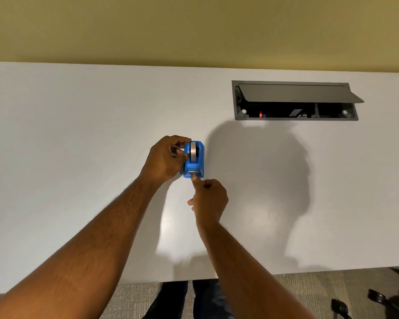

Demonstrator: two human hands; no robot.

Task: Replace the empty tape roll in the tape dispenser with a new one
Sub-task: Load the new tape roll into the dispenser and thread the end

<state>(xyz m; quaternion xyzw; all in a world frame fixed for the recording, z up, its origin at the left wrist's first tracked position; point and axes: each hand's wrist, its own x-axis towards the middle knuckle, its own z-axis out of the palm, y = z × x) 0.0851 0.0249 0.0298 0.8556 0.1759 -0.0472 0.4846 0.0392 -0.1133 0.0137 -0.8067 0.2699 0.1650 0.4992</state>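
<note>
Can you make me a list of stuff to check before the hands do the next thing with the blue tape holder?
1. Tape holder flat on the table: ok.
2. Roll sitting in the holder: ok.
3. Left hand steadying the holder's side: ok.
4. Right hand fingertip at the cutter: ok.
5. Tape end pulled over the cutter: cannot tell.
6. Old empty roll put aside: cannot tell, none in view.

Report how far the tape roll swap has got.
Looks done: a tape roll sits in the blue dispenser. In hand: the left hand steadies the dispenser; the right hand has its grip at the cutter end. Left: whether tape reaches the cutter cannot be told. No empty roll is clearly visible.
</note>
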